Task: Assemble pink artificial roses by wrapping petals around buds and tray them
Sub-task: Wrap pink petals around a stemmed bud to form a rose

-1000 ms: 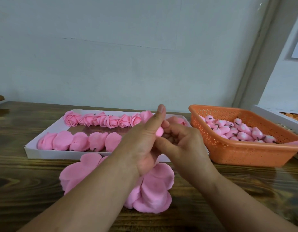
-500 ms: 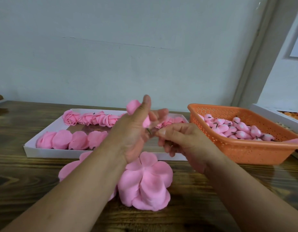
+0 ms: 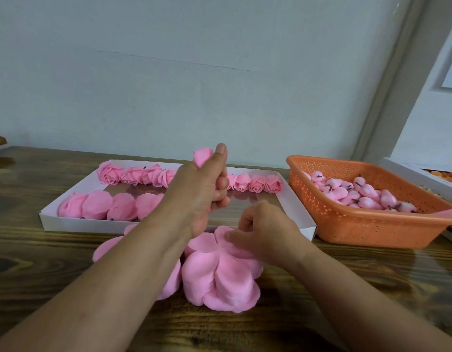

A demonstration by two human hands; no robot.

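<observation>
risk 1: top petal sheet may drag its neighbours off the petal stack (image 3: 219, 270) w/ it, since the sheets look thin and clingy; right hand (image 3: 265, 232) would then lift two or more.
risk 2: left hand (image 3: 204, 191) could loosen on the bud (image 3: 203, 156) while attention is on the stack, and the wrap so far might spring open (judgement, not seen).
risk 3: left forearm hangs low over the second petal pile (image 3: 110, 247) and the tray (image 3: 169, 226) edge; a dip could scuff either.
left hand pose: raised above the tray, thumb up, fingers curled into a fist round the bud, pink tip poking out beside the thumb.
right hand pose: low on the table (image 3: 42, 275), just in front of the tray, fingertips curled and pinching the far edge of the stack's top petals; blurred, so how many sheets is unclear.
task things: finished roses (image 3: 255, 184) in the tray's back row, flat petal pieces in the front row, spare buds in the orange basket (image 3: 372, 224) to the right.
step (guess): fetching the next petal to wrap.
</observation>
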